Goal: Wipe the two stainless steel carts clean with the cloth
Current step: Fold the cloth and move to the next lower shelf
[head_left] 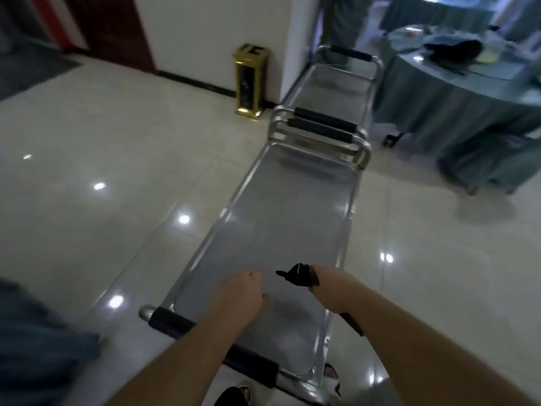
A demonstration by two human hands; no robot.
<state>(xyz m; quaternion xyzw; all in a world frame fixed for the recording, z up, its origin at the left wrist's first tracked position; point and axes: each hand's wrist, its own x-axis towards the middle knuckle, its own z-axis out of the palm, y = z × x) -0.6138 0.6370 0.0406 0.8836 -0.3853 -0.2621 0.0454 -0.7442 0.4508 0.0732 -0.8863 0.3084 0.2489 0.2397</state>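
Near cart (281,230): steel top, black-padded handle at person's end. Far cart (333,83): end-to-end beyond it, handles adjacent. Left hand (243,297): above near cart top, fingers curled, grip holds nothing visible. Right hand (325,285): grip clenched round dark cloth (298,275) over near cart top. Gold bin (250,80) at wall.

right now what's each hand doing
Left hand: fingers curled, holding nothing visible, above the near cart.
Right hand: grips the dark cloth.
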